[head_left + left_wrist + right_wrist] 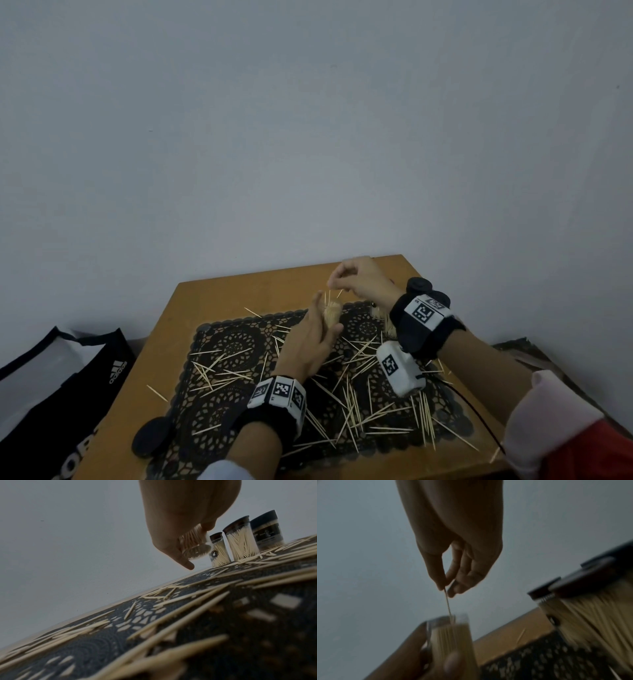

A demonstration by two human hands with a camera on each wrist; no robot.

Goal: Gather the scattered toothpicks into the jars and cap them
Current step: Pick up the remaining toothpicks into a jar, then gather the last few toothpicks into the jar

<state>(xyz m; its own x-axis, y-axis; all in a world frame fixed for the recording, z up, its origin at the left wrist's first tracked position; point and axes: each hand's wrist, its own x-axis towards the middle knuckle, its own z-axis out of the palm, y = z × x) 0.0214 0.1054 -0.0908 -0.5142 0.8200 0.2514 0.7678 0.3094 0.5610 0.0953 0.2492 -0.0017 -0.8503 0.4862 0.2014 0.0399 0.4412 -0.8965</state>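
My left hand (326,317) grips an open clear jar (331,312) packed with toothpicks and holds it just above the black lace mat (226,346). Over the jar's mouth, my right hand (335,283) pinches one toothpick (447,604) between thumb and fingertips, its lower end dipping into the jar (452,632). Several loose toothpicks (352,406) lie scattered across the mat. Three jars with black caps (240,540) stand together at the mat's far edge, mostly hidden behind my right wrist in the head view.
A loose black lid (152,437) lies on the wooden table (205,298) at the mat's near left corner. A black and white bag (54,377) sits on the floor left of the table. A plain wall stands behind.
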